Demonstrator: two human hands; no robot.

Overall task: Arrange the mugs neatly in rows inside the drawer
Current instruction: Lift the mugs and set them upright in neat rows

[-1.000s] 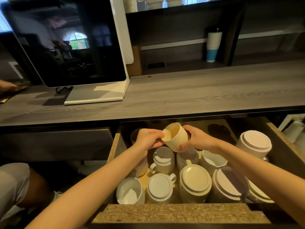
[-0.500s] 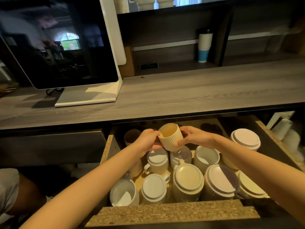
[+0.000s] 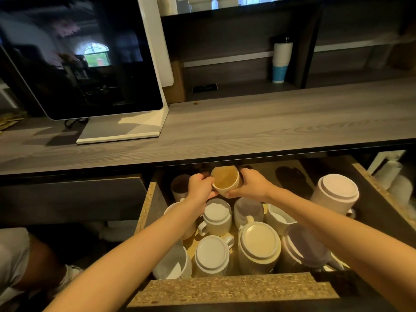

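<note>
While both of my hands reach to the upper centre of the open particleboard drawer [image 3: 371, 174], they hold one cream ribbed ceramic mug [image 3: 226, 181] between them, mouth turned up toward the camera and tilted. My left hand [image 3: 201, 188] has its fingers curled against the mug's left wall; my right hand [image 3: 252, 184] has its fingers clamped on the right wall, thumb low by the base. The mug hangs above the drawer's far row, just right of a dark-mouthed upright mug [image 3: 180, 186] and beyond a white inverted mug with a handle [image 3: 217, 216].

Lower in the frame, a pale inverted mug [image 3: 247, 210], a large cream inverted ribbed mug [image 3: 258, 244] and a white inverted mug at lower centre [image 3: 211, 255] stand packed close; a tall white inverted mug [image 3: 335, 194] stands apart at the right.

Risks, as I judge them:
- The held mug is tilted, so setting it down unlevelled could knock its base or rim on the dark-mouthed mug and chip either.
- My forearms pass just over the inverted mugs; a dropped wrist could tip one into its neighbours.
- I cannot tell how much bare floor lies under the mug, so it may land askew and break the row.
</note>
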